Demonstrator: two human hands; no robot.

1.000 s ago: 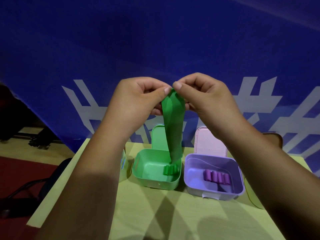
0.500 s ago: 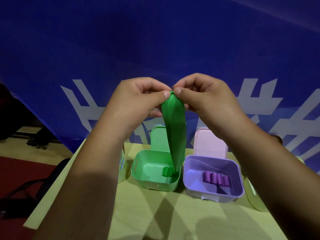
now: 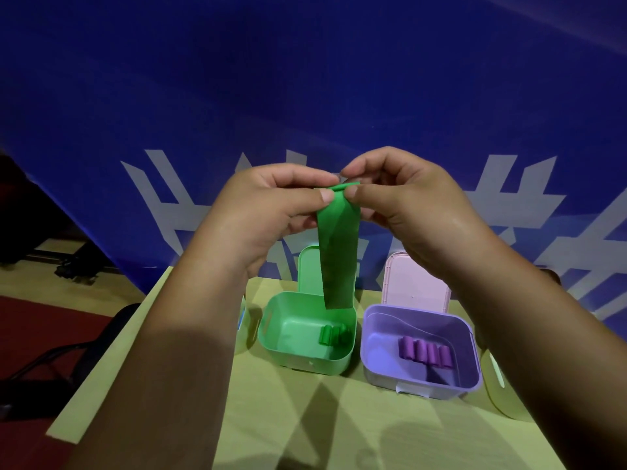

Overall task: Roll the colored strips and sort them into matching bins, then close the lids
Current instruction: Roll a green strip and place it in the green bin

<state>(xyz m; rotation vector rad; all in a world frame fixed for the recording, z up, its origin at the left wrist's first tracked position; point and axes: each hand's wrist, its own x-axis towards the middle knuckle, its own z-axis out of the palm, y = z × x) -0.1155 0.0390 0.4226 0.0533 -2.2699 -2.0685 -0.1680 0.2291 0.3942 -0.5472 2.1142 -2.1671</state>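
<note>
A green strip hangs in the air above the bins, its top end curled over. My left hand and my right hand both pinch that top end between thumb and fingers. Below stands the green bin with its lid upright behind it and green rolls inside. To its right is the purple bin, lid also open, holding several purple rolls.
The bins stand on a yellow-green table. A yellowish bin shows partly behind my right forearm, and another bin edge peeks out behind my left forearm. A blue banner fills the background. A dark chair stands left of the table.
The strip's top end has been curled over further, and its hanging tail now ends higher, at the green bin's rim. Both hands keep pinching the top.
</note>
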